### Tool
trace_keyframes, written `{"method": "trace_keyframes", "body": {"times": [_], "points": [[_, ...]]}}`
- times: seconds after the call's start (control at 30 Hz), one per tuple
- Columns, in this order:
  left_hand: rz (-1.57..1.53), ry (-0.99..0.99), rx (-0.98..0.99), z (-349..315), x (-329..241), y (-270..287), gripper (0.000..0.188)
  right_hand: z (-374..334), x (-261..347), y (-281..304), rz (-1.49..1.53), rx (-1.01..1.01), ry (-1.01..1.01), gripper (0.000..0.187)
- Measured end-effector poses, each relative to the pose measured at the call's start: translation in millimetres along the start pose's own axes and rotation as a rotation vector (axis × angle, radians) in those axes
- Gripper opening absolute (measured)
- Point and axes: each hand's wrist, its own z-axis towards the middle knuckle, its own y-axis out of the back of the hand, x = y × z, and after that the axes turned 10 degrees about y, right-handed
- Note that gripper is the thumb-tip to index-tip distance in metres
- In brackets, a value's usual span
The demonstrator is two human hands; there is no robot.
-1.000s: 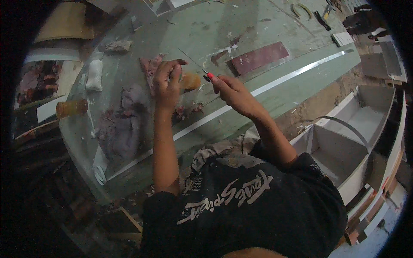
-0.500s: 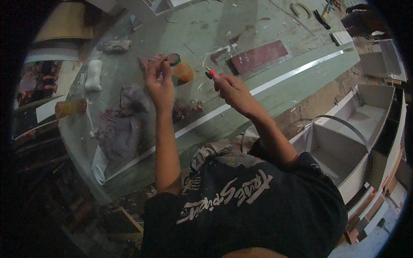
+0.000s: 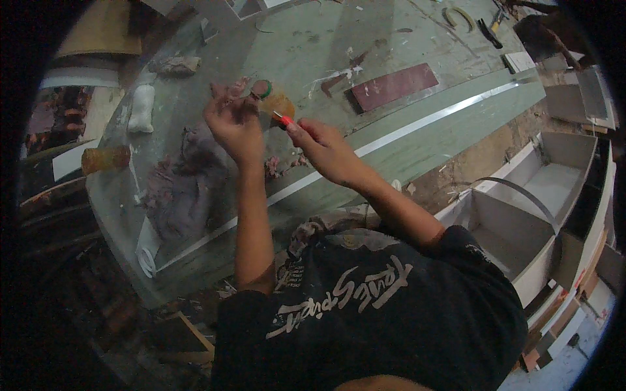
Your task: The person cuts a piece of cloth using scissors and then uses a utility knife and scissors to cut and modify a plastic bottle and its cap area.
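My right hand (image 3: 329, 151) is closed around a red-and-black-handled tool (image 3: 284, 119) with a short bit of thin metal showing at its front end. That end points at an amber container (image 3: 282, 104) on the green-grey worktop. Beside the container, a green-rimmed round piece (image 3: 262, 89) with a brownish middle sits close to my left fingers; whether it belongs to the container is unclear. My left hand (image 3: 235, 133) is raised over the worktop, its fingers bent and blurred, so any hold is hidden. Below it lies a crumpled greyish-purple cloth (image 3: 186, 189).
A dark red block (image 3: 394, 88) lies beyond my right hand. Along the near edge of the worktop (image 3: 339, 39) runs a pale strip (image 3: 424, 122). Pliers (image 3: 489, 32) lie far right, a white padded roll (image 3: 141, 107) and an amber jar (image 3: 106, 159) left. White open boxes (image 3: 508, 228) stand right.
My right hand has moved left and nearer with the red-handled tool, bringing it beside the amber container. My left hand has shifted slightly left, its fingers now more blurred.
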Motion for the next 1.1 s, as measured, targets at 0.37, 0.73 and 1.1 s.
{"method": "trace_keyframes", "body": {"times": [0.37,0.73,1.1], "points": [[0.057,-0.084,-0.105,-17.0,-8.2,-12.0,0.042,12.6,15.9,-15.5,-0.136,0.001,-0.066,0.046],[0.057,-0.079,-0.005,-11.0,-14.6,-10.4,0.040,13.1,2.3,-20.3,-0.082,-0.060,-0.006,0.045],[0.163,-0.136,-0.061,-12.7,-11.9,-10.7,0.035,14.0,-2.3,-30.3,-0.099,-0.117,-0.027,0.044]]}}
